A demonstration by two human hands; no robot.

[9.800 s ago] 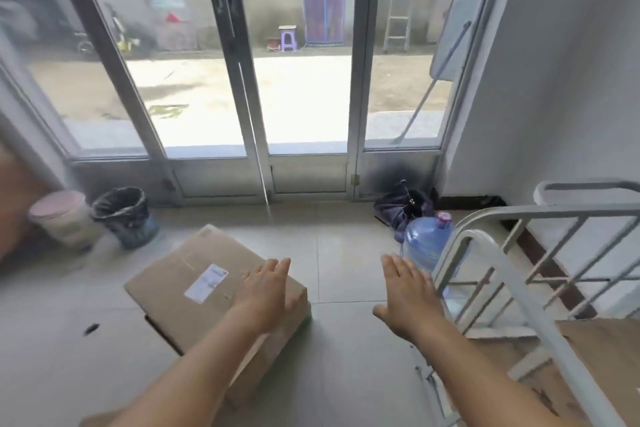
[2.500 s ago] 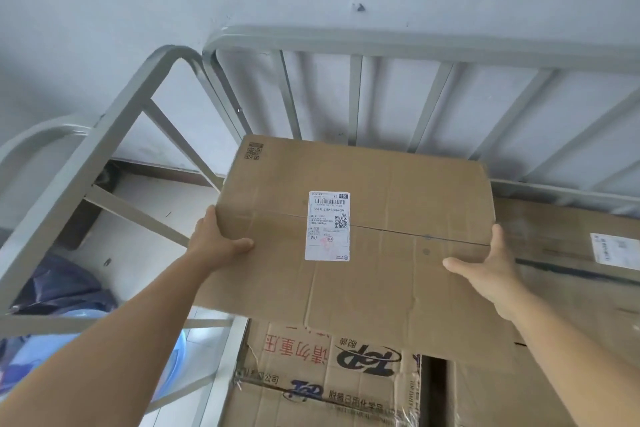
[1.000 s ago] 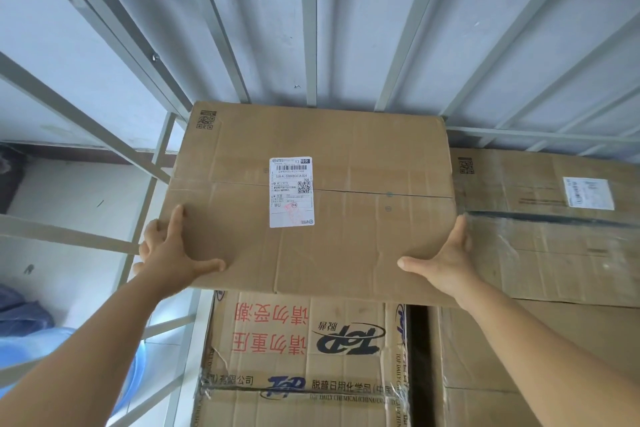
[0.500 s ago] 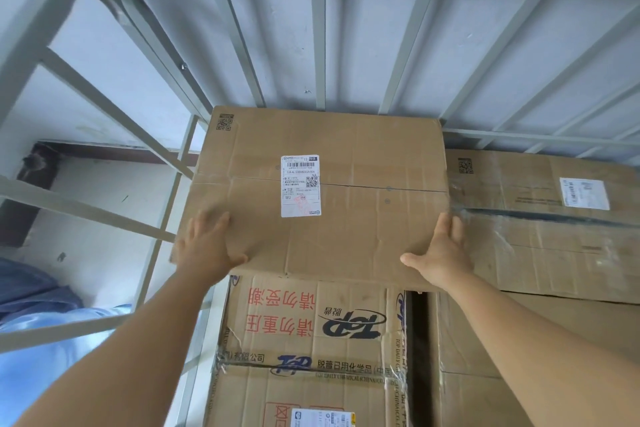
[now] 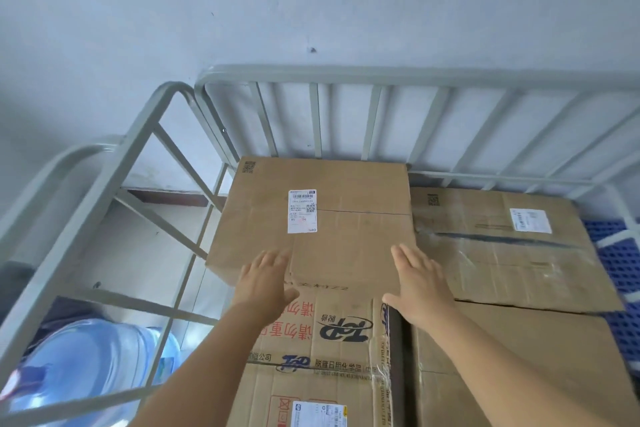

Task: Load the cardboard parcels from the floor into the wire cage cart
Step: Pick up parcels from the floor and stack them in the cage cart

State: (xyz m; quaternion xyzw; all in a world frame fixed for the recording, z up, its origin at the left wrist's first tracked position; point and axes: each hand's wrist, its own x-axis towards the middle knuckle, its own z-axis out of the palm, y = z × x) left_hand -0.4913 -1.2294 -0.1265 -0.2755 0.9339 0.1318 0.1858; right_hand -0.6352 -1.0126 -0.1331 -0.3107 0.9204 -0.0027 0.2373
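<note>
With the parcel set in the cage cart, both flat, spread hands, left hand and right hand, are placing it; next comes fetching another.

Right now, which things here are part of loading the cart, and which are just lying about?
Part of the job:
labelled parcel
printed carton
taped parcel
wire cage cart
left hand
right hand

Lying about:
blue water jug
</note>
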